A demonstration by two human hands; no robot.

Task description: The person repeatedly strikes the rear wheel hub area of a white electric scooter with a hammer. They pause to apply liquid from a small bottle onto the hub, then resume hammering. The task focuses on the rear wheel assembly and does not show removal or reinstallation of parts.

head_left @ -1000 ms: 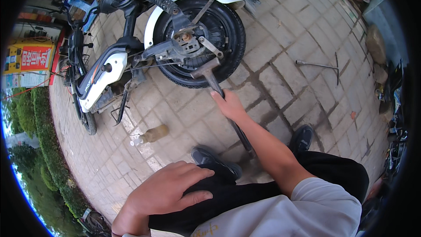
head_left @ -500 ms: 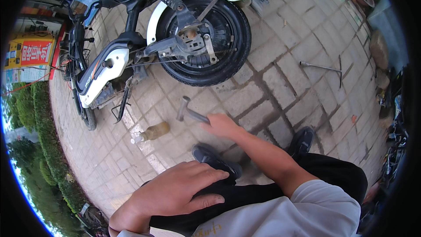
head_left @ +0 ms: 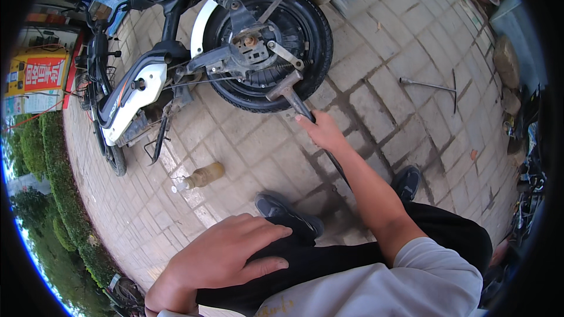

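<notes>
My right hand [head_left: 323,132] is wrapped around the handle of a hammer [head_left: 284,86]. The hammer's metal head is in front of the lower part of the rear wheel [head_left: 317,76] of a white and black electric scooter [head_left: 154,76]. I cannot tell whether it touches the wheel. Just above the hammer head, a small metal lever arm [head_left: 285,56] angles down to the right on the hub. My left hand [head_left: 226,252] rests over my black-trousered knee, fingers outstretched, holding nothing.
A bottle of yellowish liquid [head_left: 204,175] stands on the paving left of my shoe [head_left: 282,208]. A T-shaped wrench [head_left: 429,86] lies to the right. Stones [head_left: 506,61] line the right edge, and a hedge [head_left: 61,176] runs along the left.
My right hand has moved the hammer forward from low over the paving to the wheel. The hub's lever arm has swung from nearly downward to lower right. My left hand stays put.
</notes>
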